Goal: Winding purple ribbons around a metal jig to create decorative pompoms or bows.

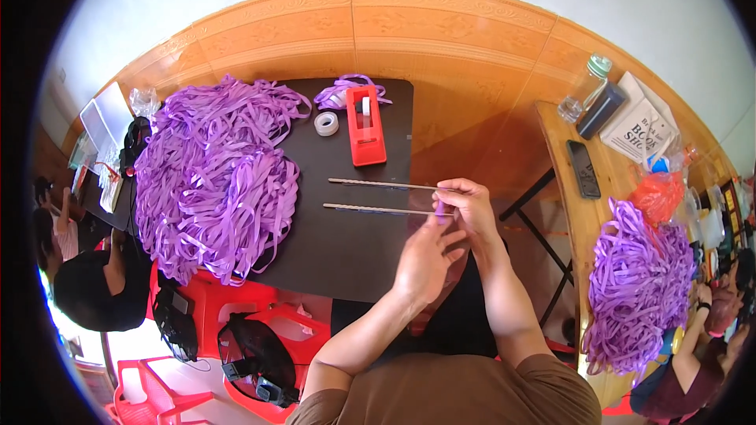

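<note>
Two thin metal rods [378, 183] lie level, side by side and a little apart, above the near right part of the black table [315, 256]. My right hand [471, 205] is closed at their right ends, its fingers around a short piece of purple ribbon [441, 208] between the rods. Just below, my left hand [427, 258] has its fingers apart, with the fingertips up against the ribbon and the lower rod. Whether a strand runs between the left fingertips is hidden. How the rods are supported cannot be made out.
A big heap of purple ribbon [216, 181] covers the table's left side. Behind the rods stand a red tape dispenser [366, 126], a tape roll [326, 123] and a small ribbon bundle [339, 97]. Another ribbon heap [638, 291] and a phone [583, 169] lie on the wooden table [563, 130].
</note>
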A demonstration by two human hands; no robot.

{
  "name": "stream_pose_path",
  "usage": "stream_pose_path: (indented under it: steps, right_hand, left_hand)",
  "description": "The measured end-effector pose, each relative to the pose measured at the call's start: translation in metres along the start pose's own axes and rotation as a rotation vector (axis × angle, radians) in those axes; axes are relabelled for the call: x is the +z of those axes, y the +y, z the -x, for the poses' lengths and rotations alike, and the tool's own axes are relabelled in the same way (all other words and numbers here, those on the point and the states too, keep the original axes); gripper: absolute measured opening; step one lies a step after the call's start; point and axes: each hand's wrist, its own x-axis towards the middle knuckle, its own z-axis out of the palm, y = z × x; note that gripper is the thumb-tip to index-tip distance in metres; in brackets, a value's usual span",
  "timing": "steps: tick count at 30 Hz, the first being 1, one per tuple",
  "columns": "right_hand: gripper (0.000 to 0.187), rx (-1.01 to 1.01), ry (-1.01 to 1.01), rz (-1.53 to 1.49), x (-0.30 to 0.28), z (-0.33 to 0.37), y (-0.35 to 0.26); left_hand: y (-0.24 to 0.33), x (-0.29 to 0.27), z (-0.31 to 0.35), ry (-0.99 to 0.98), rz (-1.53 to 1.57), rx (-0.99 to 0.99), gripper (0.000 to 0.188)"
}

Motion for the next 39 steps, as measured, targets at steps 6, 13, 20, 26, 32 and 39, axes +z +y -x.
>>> stream_pose_path:
  steps: [6, 13, 20, 26, 32, 39]
  right_hand:
    - [0.012, -0.074, 0.041, -0.039, -0.046, -0.003, -0.005]
    - [0.018, -0.147, 0.149, 0.688, -0.076, -0.038, 0.087]
    - [0.029, -0.09, -0.055, 1.347, -0.165, -0.054, 0.204]
    - [0.025, 0.15, -0.266, 1.552, -0.116, -0.011, 0.206]
    - [0.032, 0.446, -0.082, 1.588, -0.145, 0.001, 0.179]
    - [0.023, -0.169, -0.088, 1.254, -0.14, 0.044, 0.126]
  left_hand:
    - [-0.033, 0.002, 0.012, -0.129, -0.325, -0.082, 0.032]
    - [-0.063, 0.012, 0.028, -0.759, -0.941, 0.457, 0.024]
    - [-0.088, -0.018, -0.004, -0.464, -1.443, 0.555, 0.029]
    - [-0.09, -0.041, 0.004, -0.428, -1.245, 0.148, 0.059]
    - [0.025, 0.007, 0.071, -0.904, -1.07, 0.658, 0.017]
    - [0.171, -0.09, 0.076, 1.044, -2.233, 0.831, 0.01]
